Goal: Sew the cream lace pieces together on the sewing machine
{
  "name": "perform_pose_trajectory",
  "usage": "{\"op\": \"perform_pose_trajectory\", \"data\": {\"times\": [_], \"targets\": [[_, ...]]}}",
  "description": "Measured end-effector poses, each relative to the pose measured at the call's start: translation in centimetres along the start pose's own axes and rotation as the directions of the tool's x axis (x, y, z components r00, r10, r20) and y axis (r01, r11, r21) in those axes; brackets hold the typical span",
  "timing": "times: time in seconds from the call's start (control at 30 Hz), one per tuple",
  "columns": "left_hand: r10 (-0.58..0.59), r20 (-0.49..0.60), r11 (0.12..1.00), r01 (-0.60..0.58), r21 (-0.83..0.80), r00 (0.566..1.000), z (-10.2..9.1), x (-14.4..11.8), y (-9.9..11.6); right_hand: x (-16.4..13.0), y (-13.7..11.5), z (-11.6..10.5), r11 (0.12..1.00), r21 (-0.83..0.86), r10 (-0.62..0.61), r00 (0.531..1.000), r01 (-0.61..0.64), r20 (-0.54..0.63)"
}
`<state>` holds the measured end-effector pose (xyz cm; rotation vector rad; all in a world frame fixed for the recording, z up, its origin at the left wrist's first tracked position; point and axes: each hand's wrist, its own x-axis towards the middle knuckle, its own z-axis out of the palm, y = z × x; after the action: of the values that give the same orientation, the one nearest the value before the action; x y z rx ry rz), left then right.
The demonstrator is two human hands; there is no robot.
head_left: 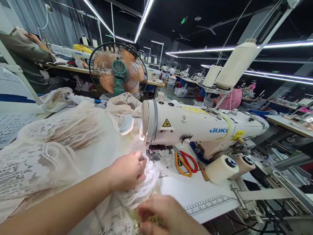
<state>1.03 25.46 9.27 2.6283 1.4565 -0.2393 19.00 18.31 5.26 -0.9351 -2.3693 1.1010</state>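
Observation:
My left hand (127, 171) is closed on a piece of white lace fabric (151, 173), fingers and thumb bent over it just in front of the needle area of a white sewing machine (178, 120). Closer to me is my right hand (168, 213), slightly blurred, its fingers curved and apart over the lace's near edge. Nothing shows between them. Beneath that hand lies a yellowish patterned surface (137, 225), partly hidden. Sheer fabric runs back under the machine head, where the needle itself cannot be made out.
Piled lace pieces (49, 153) cover the table's left side. Orange-and-red-handled scissors (186, 163), a wooden-handled tool (203, 171) and thread cones (222, 168) lie right of the needle area. A printed ruler (210, 204) marks the front edge. Behind stand a fan (118, 70) and a seated person (26, 58).

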Motion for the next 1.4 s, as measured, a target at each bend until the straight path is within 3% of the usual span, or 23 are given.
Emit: {"op": "perform_pose_trajectory", "data": {"times": [0.03, 0.07, 0.13, 0.23, 0.37, 0.53, 0.77, 1.1, 1.27, 1.4], "targets": [[0.008, 0.003, 1.0, -0.008, 0.01, 1.0, 0.2, -0.1, -0.1, -0.1, 0.3, -1.5, 0.986, -0.165, -0.023, 0.987, -0.004, -0.157], [0.013, 0.005, 1.0, -0.013, 0.023, 1.0, 0.3, -0.2, -0.2, 0.0, 0.8, -2.8, 0.936, -0.353, -0.12, 0.958, 0.021, -0.262], [0.02, 0.0, 0.999, -0.02, 0.05, 1.0, 0.5, -0.3, -0.4, 0.9, 2.2, -4.6, 0.777, -0.629, -0.21, 0.953, 0.028, -0.217], [0.026, -0.009, 0.997, -0.025, 0.07, 1.0, 0.6, -0.2, -0.6, 2.6, 4.3, -5.2, 0.599, -0.795, -0.309, 0.943, 0.09, -0.126], [0.042, 0.002, 0.995, -0.042, 0.093, 0.999, 0.7, -0.1, -0.9, 3.1, 5.7, -4.1, 0.541, -0.819, -0.424, 0.903, 0.191, -0.07], [0.059, -0.028, 0.992, -0.056, 0.111, 0.998, 1.0, 0.2, -1.6, 2.5, 5.8, -2.7, 0.532, -0.825, -0.506, 0.852, 0.189, -0.131], [0.096, -0.042, 0.991, -0.092, 0.092, 0.994, 0.9, 0.6, -3.3, 3.4, 5.7, -1.9, 0.494, -0.861, -0.53, 0.828, 0.125, -0.183], [0.125, 0.021, 0.992, -0.126, 0.031, 0.992, 0.3, 2.2, -5.9, 5.0, 5.5, -1.2, 0.427, -0.902, -0.539, 0.819, 0.066, -0.195], [0.178, -0.1, 0.984, -0.175, 0.039, 0.979, 0.4, 2.8, -6.0, 5.2, 5.3, -1.0, 0.401, -0.916, -0.515, 0.834, 0.033, -0.196], [0.261, -0.253, 0.961, -0.275, -0.019, 0.931, 1.7, 2.2, -4.2, 5.2, 4.9, -1.0, 0.414, -0.911, -0.477, 0.852, 0.002, -0.215]]}}
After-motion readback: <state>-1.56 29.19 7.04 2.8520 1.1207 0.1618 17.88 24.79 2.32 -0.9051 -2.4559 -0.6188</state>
